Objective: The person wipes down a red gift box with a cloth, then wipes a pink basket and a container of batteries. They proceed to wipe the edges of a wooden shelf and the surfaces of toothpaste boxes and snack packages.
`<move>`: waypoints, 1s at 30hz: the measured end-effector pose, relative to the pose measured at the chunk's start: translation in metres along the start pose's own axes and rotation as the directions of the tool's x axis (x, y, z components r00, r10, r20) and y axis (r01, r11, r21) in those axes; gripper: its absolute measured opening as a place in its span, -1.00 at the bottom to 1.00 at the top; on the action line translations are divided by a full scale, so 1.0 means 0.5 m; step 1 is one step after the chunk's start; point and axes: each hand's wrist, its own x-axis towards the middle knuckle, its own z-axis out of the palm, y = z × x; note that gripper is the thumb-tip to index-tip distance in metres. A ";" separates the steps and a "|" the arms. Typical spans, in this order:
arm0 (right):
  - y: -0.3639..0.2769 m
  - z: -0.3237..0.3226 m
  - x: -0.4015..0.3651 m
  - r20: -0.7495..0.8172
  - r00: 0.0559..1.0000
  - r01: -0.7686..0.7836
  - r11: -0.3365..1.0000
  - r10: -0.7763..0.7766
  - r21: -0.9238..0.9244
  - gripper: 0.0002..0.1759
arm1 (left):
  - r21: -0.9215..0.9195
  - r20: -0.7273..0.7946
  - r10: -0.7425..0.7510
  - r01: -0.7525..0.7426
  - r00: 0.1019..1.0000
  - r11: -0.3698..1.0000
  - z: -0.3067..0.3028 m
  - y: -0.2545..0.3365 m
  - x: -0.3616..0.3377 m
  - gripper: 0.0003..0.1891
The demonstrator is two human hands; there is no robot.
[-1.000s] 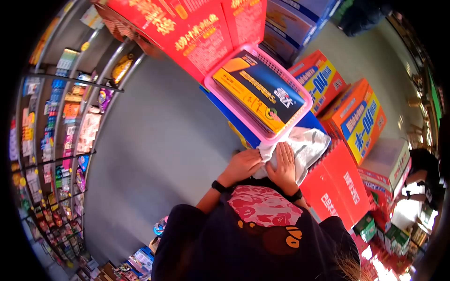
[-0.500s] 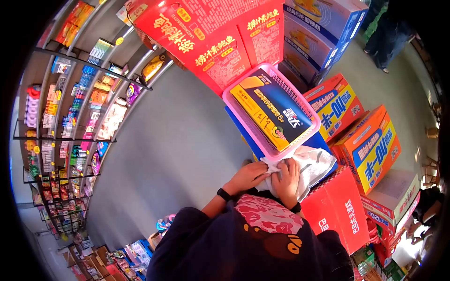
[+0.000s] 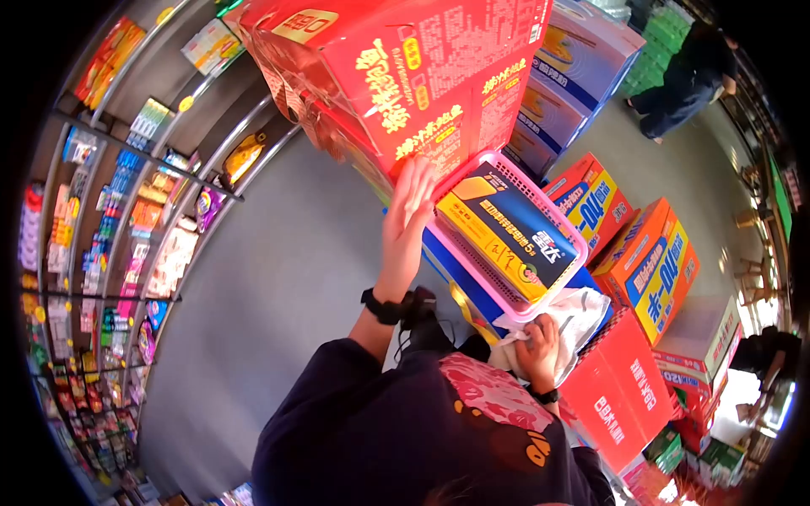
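My left hand (image 3: 407, 211) is raised with its fingers stretched out, holding nothing. It is beside the left rim of a pink plastic basket (image 3: 504, 305), and its fingertips overlap the red carton (image 3: 354, 67) behind in this view. Inside the basket lies a flat black-and-yellow box (image 3: 515, 228) with large white lettering. At the basket's near end, my right hand (image 3: 540, 347) has its fingers curled into a crumpled white cloth (image 3: 578, 316). Cloth and basket rest on a blue surface (image 3: 460, 268), mostly hidden under them.
Orange cartons (image 3: 654, 274) and a red carton (image 3: 616, 392) stand on the right, blue-and-white cartons (image 3: 574, 72) at the back. Shelves of packaged goods (image 3: 126, 211) curve along the left across a grey floor (image 3: 270, 278). A person in dark clothes (image 3: 688, 80) is at the far right.
My left hand has let go of the cloth and moved up and left toward the red carton. My right hand stays on the cloth. The view has shifted slightly.
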 end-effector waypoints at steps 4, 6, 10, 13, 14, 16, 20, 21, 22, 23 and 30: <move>-0.021 0.013 0.015 -0.048 0.998 -0.054 0.995 0.049 -0.089 -0.74 | -0.019 0.117 0.114 -0.113 0.987 0.993 -0.003 -0.041 0.021 -0.26; -0.034 0.020 0.018 -0.105 0.993 -0.071 0.990 0.058 -0.121 -0.71 | -0.068 0.140 0.136 -0.127 0.981 0.990 -0.005 -0.058 0.026 -0.24; -0.059 0.043 0.020 -0.203 0.969 -0.183 0.963 0.142 -0.197 -0.68 | -0.104 0.244 0.091 -0.067 0.965 0.992 -0.019 -0.053 0.053 -0.23; -0.062 0.049 0.019 -0.237 0.960 -0.202 0.954 0.149 -0.220 -0.68 | -0.043 0.320 0.108 -0.100 0.941 0.994 -0.019 -0.046 0.071 -0.23; -0.061 0.050 0.018 -0.241 0.958 -0.212 0.951 0.157 -0.226 -0.68 | -0.029 0.351 0.145 -0.144 0.925 0.989 -0.022 -0.052 0.074 -0.22; -0.059 0.047 0.018 -0.244 0.956 -0.222 0.947 0.165 -0.233 -0.68 | 0.039 0.347 0.132 -0.155 0.929 0.987 -0.017 -0.051 0.074 -0.22; -0.067 0.036 0.016 -0.297 0.937 -0.222 0.970 0.186 -0.096 -0.69 | 0.165 0.373 0.073 -0.144 0.925 0.976 -0.005 -0.065 0.053 -0.22; -0.051 0.038 0.005 -0.334 0.915 -0.233 0.972 0.225 0.017 -0.71 | 0.156 0.375 0.090 -0.158 0.923 0.975 0.003 -0.062 0.045 -0.22; -0.045 0.039 -0.008 -0.398 0.843 -0.331 0.932 0.363 0.149 -0.72 | 0.252 0.419 0.112 -0.234 0.901 0.939 0.006 -0.049 0.037 -0.21; -0.065 0.029 -0.002 -0.436 0.752 -0.405 0.868 0.495 0.287 -0.73 | 0.260 0.477 0.115 -0.265 0.872 0.929 0.004 -0.043 0.030 -0.17; -0.122 -0.124 0.092 -0.768 0.595 0.085 0.931 0.239 0.356 -0.76 | 0.332 0.562 -0.038 -0.184 0.826 0.925 0.021 -0.032 -0.043 -0.18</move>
